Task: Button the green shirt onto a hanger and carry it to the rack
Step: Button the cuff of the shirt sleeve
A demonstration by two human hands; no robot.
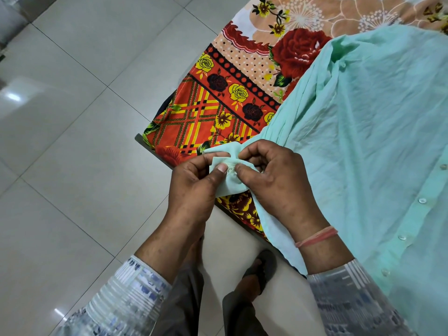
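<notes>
A pale green shirt (378,132) lies spread on the bed at the right, its front placket with white buttons (422,200) running down the right side. One sleeve trails to the bed's corner, where its cuff (230,183) is held up between both hands. My left hand (194,187) pinches the cuff's left edge with thumb and fingers. My right hand (274,180) pinches the cuff's other edge, thumb next to a small button at the middle. No hanger or rack is in view.
The bed carries a floral sheet (218,98) in red, orange and yellow; its corner juts toward me. Glossy white floor tiles (72,141) fill the left. My feet in sandals (261,270) stand just below the bed's corner.
</notes>
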